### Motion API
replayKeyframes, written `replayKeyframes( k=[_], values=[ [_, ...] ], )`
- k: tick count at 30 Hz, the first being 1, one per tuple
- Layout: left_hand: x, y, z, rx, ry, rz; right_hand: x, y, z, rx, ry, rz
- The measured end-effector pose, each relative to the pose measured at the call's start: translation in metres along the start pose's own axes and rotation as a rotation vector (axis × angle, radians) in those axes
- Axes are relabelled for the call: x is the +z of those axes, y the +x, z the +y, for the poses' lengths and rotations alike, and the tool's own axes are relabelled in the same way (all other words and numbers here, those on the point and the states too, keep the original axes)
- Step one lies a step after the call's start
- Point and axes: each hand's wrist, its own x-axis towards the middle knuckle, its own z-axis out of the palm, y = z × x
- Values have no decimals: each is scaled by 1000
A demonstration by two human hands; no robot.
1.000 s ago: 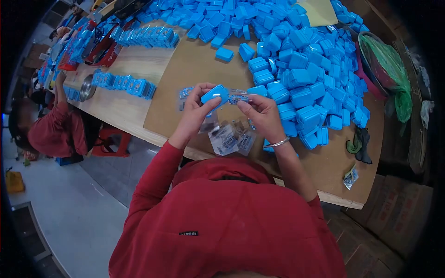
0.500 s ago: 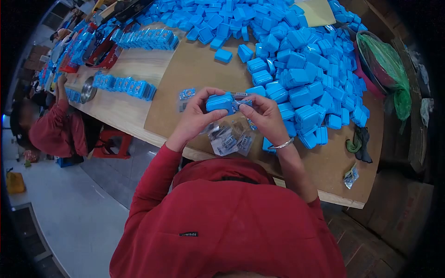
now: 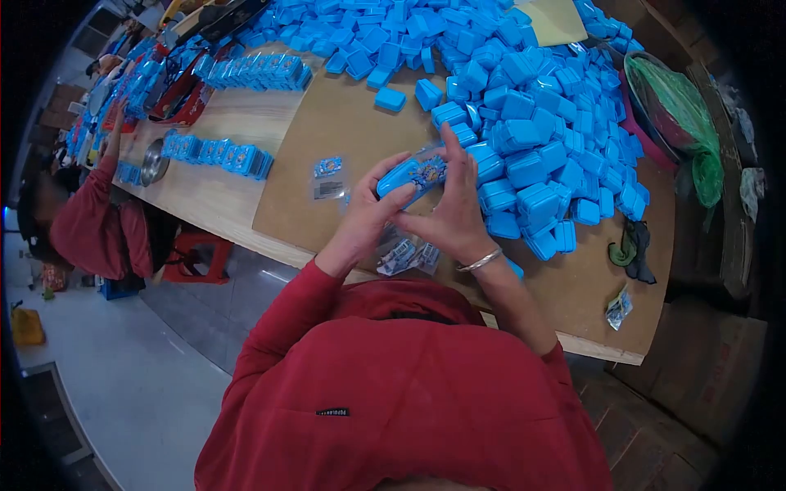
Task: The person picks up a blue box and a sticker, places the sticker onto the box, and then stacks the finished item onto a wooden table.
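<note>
My left hand (image 3: 366,214) is closed around a small blue plastic box (image 3: 396,180), thumb on the near side and fingers over the far side. A shiny clear piece with a colourful print (image 3: 428,173) lies over the box's right part. My right hand (image 3: 455,209) is up against that printed end, its fingers stretched upward and the thumb apart below the box. Under my hands, partly hidden, lie small clear packets with printed labels (image 3: 403,257). Left of my hands, a clear packet with a blue print (image 3: 328,173) rests flat on the brown board (image 3: 288,204).
A large heap of blue boxes (image 3: 532,155) covers the right and back. Rows of printed blue boxes (image 3: 217,153) stand at left near a metal bowl (image 3: 154,162). Another person (image 3: 102,217) sits at the far left. Dark cloth (image 3: 634,252) lies at right.
The blue box has tilted up to the right, its printed piece now spread over it. My right hand has gone from pinching that piece to stretched fingers beside it.
</note>
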Motion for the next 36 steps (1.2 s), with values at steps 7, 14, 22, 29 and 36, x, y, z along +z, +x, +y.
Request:
replayKeyframes(
  k=[7, 14, 22, 29, 36],
  values=[
    [10, 7, 3, -26, 32, 56, -3, 1, 2, -144, -182, 42],
    [11, -14, 4, -16, 28, 84, -13, 0, 2, -160, -78, -3],
    [-29, -29, 2, -12, 56, 171, 0, 9, -7, -128, 43, -224],
    [-198, -69, -6, -122, 330, 704, 104, 45, 50, 224, -111, -530],
    [-184, -77, 19, 234, 1220, 788, 190, 72, 101, -149, -340, -352]
  ],
)
